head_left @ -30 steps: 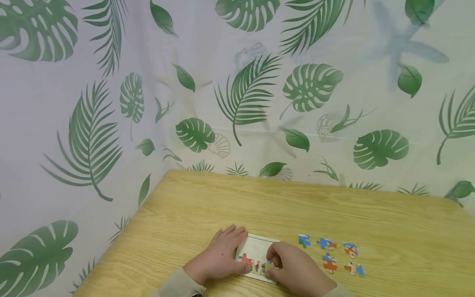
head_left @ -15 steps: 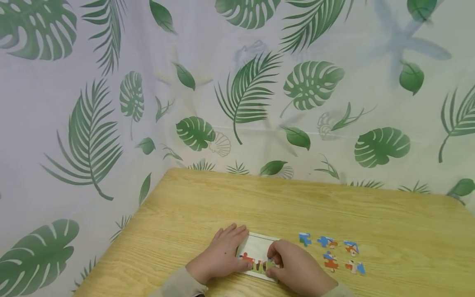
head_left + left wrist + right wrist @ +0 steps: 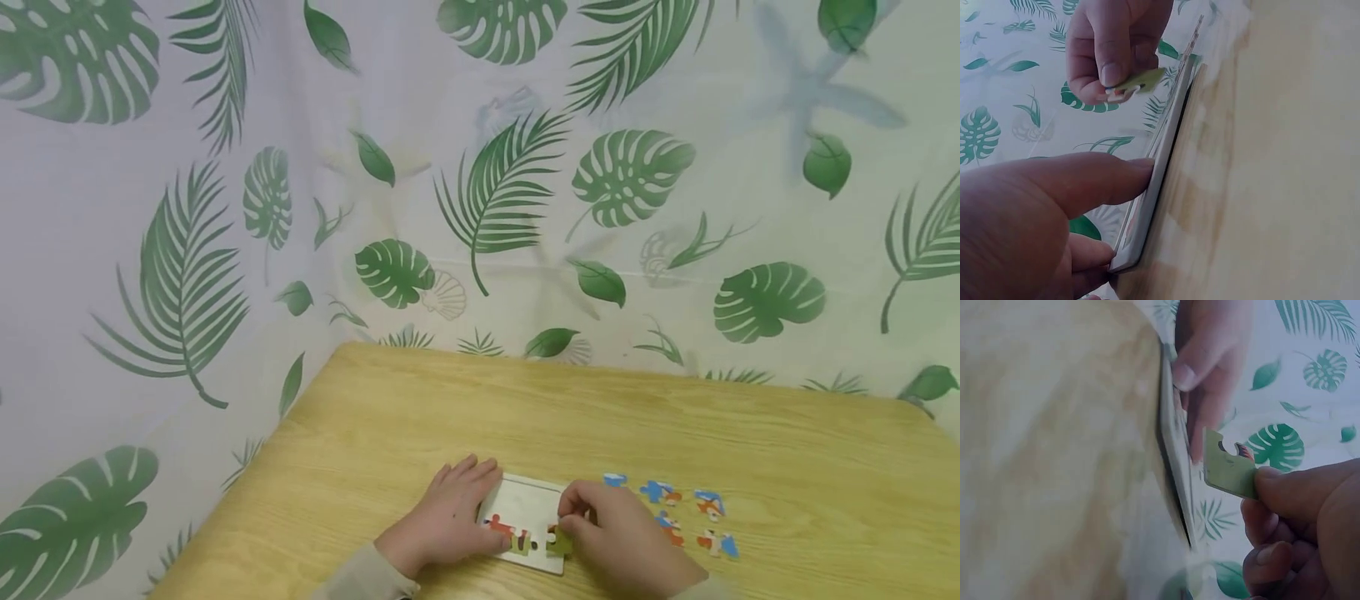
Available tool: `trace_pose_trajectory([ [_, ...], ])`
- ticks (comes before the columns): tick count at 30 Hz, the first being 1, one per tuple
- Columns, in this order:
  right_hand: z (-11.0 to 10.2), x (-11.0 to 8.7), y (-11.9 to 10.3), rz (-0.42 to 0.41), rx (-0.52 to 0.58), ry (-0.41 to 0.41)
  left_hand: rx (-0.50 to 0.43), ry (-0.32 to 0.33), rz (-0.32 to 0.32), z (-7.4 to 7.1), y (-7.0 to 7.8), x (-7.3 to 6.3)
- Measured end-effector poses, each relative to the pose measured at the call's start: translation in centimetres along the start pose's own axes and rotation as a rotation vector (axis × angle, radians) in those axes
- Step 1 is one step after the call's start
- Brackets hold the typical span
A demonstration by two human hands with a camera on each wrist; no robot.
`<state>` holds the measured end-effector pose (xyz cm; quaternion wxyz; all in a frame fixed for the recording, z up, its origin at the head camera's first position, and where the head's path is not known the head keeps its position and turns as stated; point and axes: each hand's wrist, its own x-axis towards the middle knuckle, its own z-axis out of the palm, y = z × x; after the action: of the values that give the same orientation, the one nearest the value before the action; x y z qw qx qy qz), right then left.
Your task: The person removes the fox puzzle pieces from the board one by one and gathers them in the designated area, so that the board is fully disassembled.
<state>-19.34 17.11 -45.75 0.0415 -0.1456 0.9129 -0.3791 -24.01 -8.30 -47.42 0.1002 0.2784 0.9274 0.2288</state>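
A shallow white puzzle tray (image 3: 527,502) lies flat near the table's front. My left hand (image 3: 444,515) rests along its left side with extended fingers, and the thumb presses near the front edge. Red and green puzzle pieces (image 3: 519,542) sit in the tray's front row, partly under that thumb. Over the front right corner, my right hand (image 3: 626,532) pinches a green puzzle piece (image 3: 1229,467) between thumb and fingers. Both wrist views show this piece raised off the tray and tilted, its rounded notch visible.
Several loose blue and orange puzzle pieces (image 3: 708,504) lie on the wooden table (image 3: 465,400) to the right of the tray, some partly behind my right hand. A white leaf-print cloth (image 3: 510,317) hangs behind and to the left of the table.
My right hand has moved right and lifted the green puzzle piece out of the front row, baring the tray's front right corner. The left hand stays in place.
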Motion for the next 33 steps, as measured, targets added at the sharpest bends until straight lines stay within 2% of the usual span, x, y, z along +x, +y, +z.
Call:
trace_pose_trajectory([
  [6, -2.5, -1.1, 1.5, 0.045, -0.001, -0.005, 0.007, -0.009, -0.001, -0.1, 0.1, -0.3],
  [12, -4.4, -2.6, 3.0, 0.050, -0.011, 0.019, -0.027, -0.038, 0.003, -0.5, -0.2, -0.2],
  [19, -7.2, -4.3, 5.5, 0.146, 0.003, -0.054, -0.037, -0.055, 0.024, -0.6, -0.7, -0.3],
  [24, -9.0, -5.6, 7.9, 0.180, -0.018, -0.081, -0.025, -0.053, 0.016, -0.7, -0.6, -0.4],
  [33, -10.7, -7.1, 11.2, 0.097, 0.001, -0.181, -0.029, -0.057, 0.023, -0.6, -0.7, -0.3],
])
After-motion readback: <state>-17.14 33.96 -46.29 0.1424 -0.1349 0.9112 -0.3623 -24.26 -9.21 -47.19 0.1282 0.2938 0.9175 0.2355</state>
